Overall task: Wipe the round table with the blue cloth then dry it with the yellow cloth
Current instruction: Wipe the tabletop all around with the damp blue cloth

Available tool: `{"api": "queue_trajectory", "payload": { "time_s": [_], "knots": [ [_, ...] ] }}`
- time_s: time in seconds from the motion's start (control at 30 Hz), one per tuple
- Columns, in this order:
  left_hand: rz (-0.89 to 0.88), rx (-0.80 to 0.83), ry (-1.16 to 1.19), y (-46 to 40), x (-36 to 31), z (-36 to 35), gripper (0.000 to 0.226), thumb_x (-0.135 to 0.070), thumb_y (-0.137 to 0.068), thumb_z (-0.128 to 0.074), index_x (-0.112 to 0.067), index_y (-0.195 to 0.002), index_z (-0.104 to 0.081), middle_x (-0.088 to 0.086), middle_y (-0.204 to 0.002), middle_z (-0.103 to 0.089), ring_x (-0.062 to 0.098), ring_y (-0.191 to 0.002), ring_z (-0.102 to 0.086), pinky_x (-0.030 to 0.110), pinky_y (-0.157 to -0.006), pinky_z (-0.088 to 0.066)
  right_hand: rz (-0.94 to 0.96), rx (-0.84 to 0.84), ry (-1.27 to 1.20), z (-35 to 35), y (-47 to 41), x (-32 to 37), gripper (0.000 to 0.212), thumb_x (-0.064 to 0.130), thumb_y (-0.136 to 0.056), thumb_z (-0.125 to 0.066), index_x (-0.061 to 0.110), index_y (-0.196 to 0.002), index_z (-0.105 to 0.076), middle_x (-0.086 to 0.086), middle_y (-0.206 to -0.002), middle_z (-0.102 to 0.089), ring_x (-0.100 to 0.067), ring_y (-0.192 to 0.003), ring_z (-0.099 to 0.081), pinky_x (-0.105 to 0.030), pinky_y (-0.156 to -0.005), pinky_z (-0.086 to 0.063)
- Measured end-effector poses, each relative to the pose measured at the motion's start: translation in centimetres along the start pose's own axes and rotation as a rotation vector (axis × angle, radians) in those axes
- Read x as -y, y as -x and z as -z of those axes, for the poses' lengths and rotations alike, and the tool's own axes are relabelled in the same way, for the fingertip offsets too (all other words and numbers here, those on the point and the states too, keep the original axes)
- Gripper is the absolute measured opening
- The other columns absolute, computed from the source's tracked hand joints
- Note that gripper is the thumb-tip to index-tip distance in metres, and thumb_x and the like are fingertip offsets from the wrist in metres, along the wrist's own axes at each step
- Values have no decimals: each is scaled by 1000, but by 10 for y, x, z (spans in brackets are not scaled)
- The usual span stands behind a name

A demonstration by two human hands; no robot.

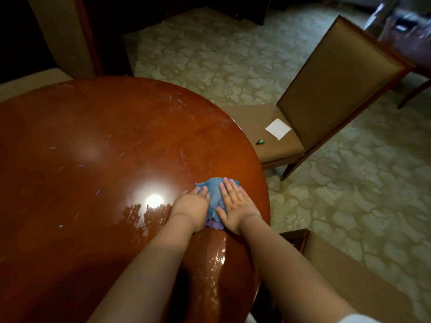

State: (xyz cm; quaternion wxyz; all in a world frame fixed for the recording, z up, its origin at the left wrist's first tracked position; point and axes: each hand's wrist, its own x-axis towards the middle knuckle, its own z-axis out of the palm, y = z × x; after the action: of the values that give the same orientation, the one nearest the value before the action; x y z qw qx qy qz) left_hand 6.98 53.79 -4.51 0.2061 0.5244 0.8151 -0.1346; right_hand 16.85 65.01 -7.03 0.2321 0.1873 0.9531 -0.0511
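The round table (pixel 93 141) has a glossy reddish-brown wooden top with wet streaks and a bright lamp reflection. A crumpled blue cloth (pixel 213 198) lies near the table's right edge. My left hand (pixel 192 202) presses flat on the cloth's left side with straight fingers. My right hand (pixel 233 203) presses flat on its right side, fingers spread and straight. Both forearms reach in from the bottom of the view. A purple edge shows under the cloth near my wrists. No yellow cloth is in view.
A brown upholstered chair (pixel 331 85) stands right of the table; a white paper square (pixel 278 128) and a small green object (pixel 260 142) lie on its seat. Another chair (pixel 345 271) is at the lower right. Patterned carpet (pixel 349 183) surrounds the table.
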Motion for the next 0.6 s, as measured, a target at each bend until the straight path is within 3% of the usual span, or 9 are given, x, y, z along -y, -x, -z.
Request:
{"api": "queue_trajectory", "payload": {
  "time_s": [0.4, 0.53, 0.6],
  "knots": [
    [45, 39, -67, 2, -8, 3, 66, -28, -99, -43, -10, -152, -8, 5, -161, -1, 21, -147, -8, 37, -114, -23, 15, -4, -15, -4, 6, -2, 68, 47, -101, -16, 11, -148, 19, -4, -155, 26, -17, -142, 23, -33, -115, 11],
    [43, 97, -133, 14, -21, -3, 70, -29, -98, -46, -10, -153, -7, 7, -160, 0, 23, -147, -9, 37, -116, -20, 15, 17, -24, -17, 31, 1, 81, 59, -84, 8, 10, -147, 19, -5, -155, 26, -17, -142, 23, -33, -114, 12],
    [36, 115, -167, 26, -31, -8, 71, -28, -98, -47, -9, -153, -6, 8, -160, 0, 25, -146, -10, 37, -116, -19, 30, 29, -26, -22, 45, 3, 76, 57, -91, 0, 10, -148, 19, -5, -155, 26, -18, -142, 23, -33, -114, 12]
  ]
}}
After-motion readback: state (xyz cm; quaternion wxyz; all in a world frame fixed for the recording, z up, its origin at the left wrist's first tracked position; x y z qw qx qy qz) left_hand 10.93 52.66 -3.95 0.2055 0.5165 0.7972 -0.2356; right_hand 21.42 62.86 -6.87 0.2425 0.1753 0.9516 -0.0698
